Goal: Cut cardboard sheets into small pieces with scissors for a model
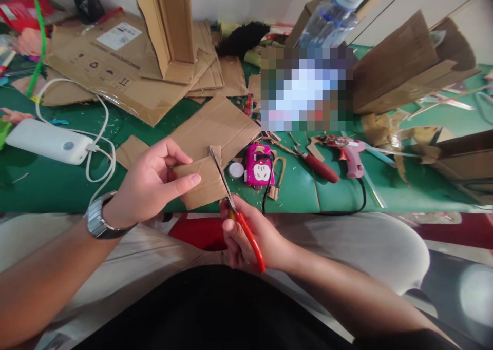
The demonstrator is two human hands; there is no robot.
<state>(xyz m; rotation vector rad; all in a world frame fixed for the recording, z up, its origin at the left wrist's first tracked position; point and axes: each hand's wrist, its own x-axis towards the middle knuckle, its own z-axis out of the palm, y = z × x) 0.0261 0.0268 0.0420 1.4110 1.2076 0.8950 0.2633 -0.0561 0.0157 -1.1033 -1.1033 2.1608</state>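
A small piece of brown cardboard [202,183] is pinched between the thumb and fingers of my left hand [152,178], which wears a metal watch at the wrist. My right hand [250,232] grips scissors [249,242] with red-orange handles. Their blades lie at the right edge of the held piece, pointing away from me. A narrow strip of cardboard shows by the blade tips. Beyond the hands a larger cardboard sheet [215,121] lies flat on the green table. Just right of the blades are a white round cap [236,170] and a pink power socket [261,168].
A pink glue gun [351,157] and a red-handled tool [321,166] lie to the right. On the left sits a white power bank [50,140] with a looped cable. Cardboard boxes, flattened cartons and a plastic bottle [327,21] crowd the back. The table's front edge borders my lap.
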